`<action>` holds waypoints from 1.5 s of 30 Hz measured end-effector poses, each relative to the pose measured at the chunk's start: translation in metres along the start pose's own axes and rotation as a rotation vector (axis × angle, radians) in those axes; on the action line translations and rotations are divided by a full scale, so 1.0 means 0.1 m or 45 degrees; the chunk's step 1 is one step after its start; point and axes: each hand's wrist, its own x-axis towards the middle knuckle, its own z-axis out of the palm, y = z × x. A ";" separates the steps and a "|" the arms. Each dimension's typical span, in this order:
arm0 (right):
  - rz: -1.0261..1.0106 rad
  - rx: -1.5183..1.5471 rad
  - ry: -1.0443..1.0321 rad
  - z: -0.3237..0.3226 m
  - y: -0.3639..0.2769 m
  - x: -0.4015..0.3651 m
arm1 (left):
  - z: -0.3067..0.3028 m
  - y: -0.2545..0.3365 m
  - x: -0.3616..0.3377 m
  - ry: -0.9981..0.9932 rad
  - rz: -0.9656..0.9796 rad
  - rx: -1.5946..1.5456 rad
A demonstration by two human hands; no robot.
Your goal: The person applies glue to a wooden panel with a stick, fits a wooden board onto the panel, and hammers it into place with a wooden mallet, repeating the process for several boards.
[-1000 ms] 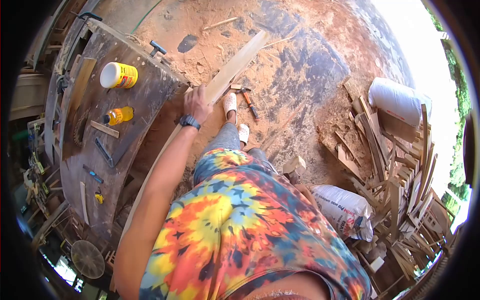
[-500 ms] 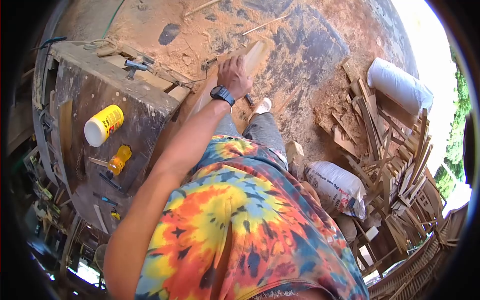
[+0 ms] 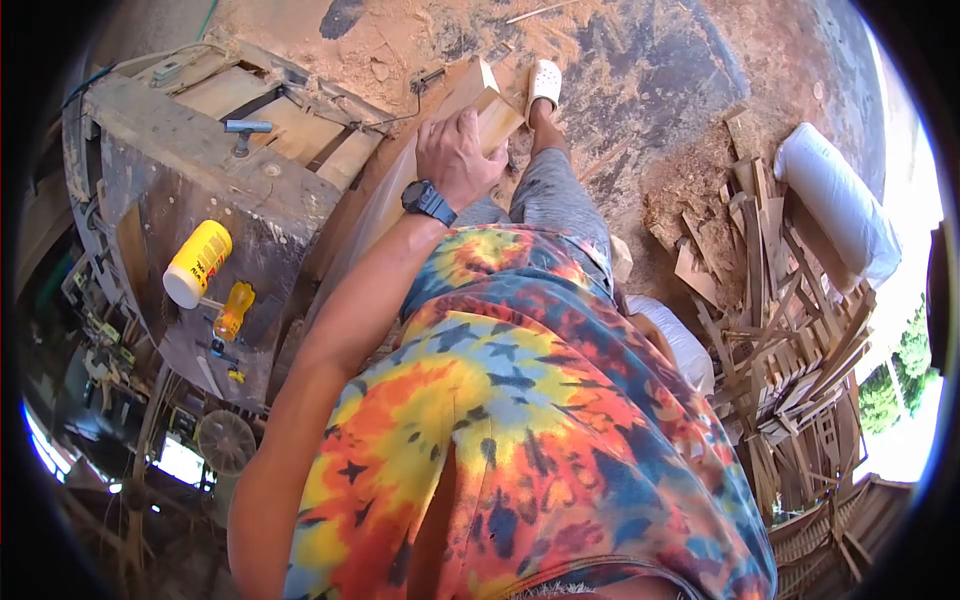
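My left hand, with a dark watch on its wrist, is closed over the end of a long pale wooden board. Its fingers wrap the upper edge close to the squared end. Alongside it, another pale length of wood runs back toward my left side, partly hidden behind my forearm. My right hand is out of sight; only a bit of that arm shows beyond the tie-dye shirt. To the left of the boards stands a worn wooden bench.
On the bench are a yellow tub, an orange bottle and a blue-grey T-shaped tool. Sawdust covers the floor ahead. At right lie a scrap-wood pile and a white sack. My light clog is forward.
The board end now shows nearer and more clearly beneath my left hand, which keeps its grip. My clogged foot has stepped forward, and the whole view has shifted.
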 end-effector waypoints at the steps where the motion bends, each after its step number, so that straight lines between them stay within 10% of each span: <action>1: -0.007 0.011 -0.027 -0.22 0.01 0.11 | -0.02 0.03 0.00 -0.027 -0.020 0.025; 20: -0.010 0.905 -0.239 -2.85 -0.75 1.08 | 0.01 0.16 0.09 -0.260 -0.319 0.057; 28: -0.186 -0.076 0.126 -2.55 -1.27 0.41 | 0.01 0.17 0.06 -0.078 -0.252 0.085; 45: -1.167 0.208 0.688 -1.12 -1.83 -1.99 | -0.35 -0.78 -2.06 0.190 -0.394 0.241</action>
